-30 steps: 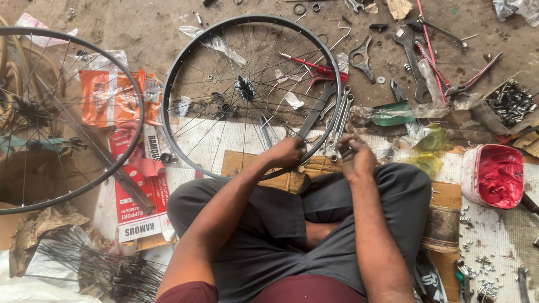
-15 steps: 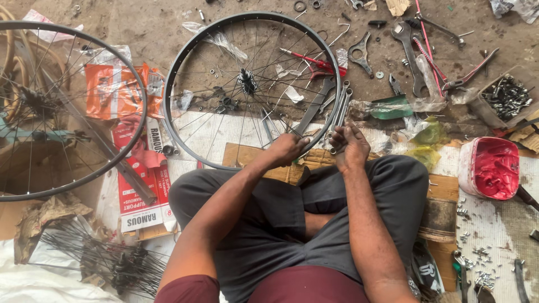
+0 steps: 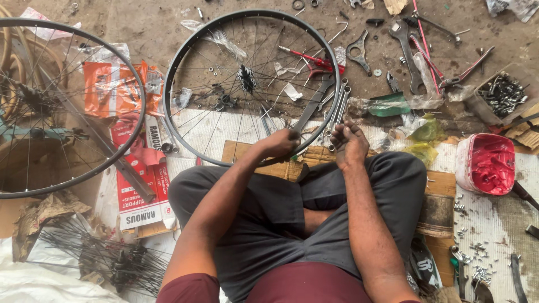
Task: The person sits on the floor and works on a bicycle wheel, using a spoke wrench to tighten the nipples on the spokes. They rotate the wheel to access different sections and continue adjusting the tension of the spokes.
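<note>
Left hand [image 3: 279, 143] grips the near rim of the spoked wheel [image 3: 252, 84]; right hand [image 3: 349, 140], just beside it, pinches something small, seemingly mid spoke-fitting; the next spoke needs seating.

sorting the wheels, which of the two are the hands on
The wheel straight ahead, its rim at both hands: left hand, right hand. The other wheel lies untouched, off left.

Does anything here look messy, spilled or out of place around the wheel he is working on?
Yes. Small screws lie scattered loose over the mat at lower right, as if spilled. Wrenches and pliers lie strewn on the dirt floor beyond the wheel rim. The left hand and right hand work at its near edge.
</note>
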